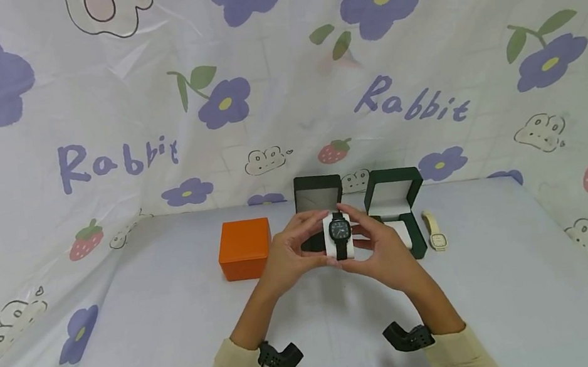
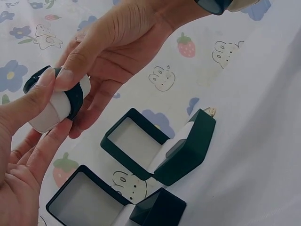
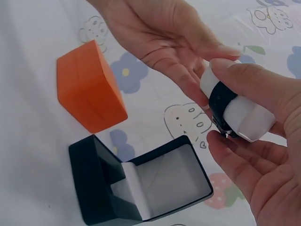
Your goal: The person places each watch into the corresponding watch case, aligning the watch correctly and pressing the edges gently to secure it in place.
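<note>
A black-strapped wristwatch [image 1: 340,230] with a dark squarish face is wrapped around a white watch cushion [image 1: 329,248]. Both hands hold it up over the table, in front of the open boxes. My left hand [image 1: 288,253] grips the cushion's left end between thumb and fingers. On the other end, the thumb and fingers of my right hand [image 1: 386,252] pinch it. In the left wrist view the strap [image 2: 74,96] circles the white cushion [image 2: 52,109]. The right wrist view shows the strap's buckle side [image 3: 221,123] beside the fingertips.
Behind the hands stand two dark green watch boxes, the left one [image 1: 317,185] and the right one [image 1: 418,234], lids raised. The right box holds a white cushion. A closed orange box [image 1: 245,249] sits to the left. A cream-strapped watch [image 1: 436,235] lies at the right.
</note>
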`<control>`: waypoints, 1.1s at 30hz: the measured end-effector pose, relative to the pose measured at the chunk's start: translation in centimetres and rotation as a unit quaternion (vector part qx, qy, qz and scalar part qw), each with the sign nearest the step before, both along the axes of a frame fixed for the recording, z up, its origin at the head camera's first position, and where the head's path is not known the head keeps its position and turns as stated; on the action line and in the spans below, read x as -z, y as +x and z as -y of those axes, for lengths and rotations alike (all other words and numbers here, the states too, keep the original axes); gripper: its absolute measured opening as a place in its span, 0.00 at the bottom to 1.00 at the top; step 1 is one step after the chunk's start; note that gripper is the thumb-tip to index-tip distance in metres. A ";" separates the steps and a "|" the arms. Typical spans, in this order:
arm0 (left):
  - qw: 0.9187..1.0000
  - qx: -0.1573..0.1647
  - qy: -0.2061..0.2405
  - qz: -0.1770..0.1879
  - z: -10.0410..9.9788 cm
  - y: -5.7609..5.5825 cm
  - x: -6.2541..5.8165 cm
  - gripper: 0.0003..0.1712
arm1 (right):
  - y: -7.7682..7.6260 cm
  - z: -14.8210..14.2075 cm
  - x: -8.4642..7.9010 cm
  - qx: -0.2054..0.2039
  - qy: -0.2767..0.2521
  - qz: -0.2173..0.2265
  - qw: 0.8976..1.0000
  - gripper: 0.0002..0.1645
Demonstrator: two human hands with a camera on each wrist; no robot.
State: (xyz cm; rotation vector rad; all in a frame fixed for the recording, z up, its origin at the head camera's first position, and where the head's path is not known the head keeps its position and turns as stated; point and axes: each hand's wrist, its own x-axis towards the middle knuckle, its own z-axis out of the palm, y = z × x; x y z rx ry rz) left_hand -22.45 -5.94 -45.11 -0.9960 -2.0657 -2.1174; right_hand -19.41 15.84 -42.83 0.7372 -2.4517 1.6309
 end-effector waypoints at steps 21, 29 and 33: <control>0.999 -0.004 -0.007 -0.037 0.2 -0.3 0.4 0.44 | 0.5 0.6 -0.9 0.017 0.027 -0.029 0.999 0.54; 0.999 -0.007 -0.009 -0.031 0.2 -0.3 0.5 0.45 | -0.1 0.4 0.3 0.016 0.008 -0.034 0.999 0.54; 0.999 -0.006 -0.004 -0.032 0.2 -0.3 0.4 0.45 | 0.0 0.5 0.1 0.017 0.008 -0.031 0.999 0.55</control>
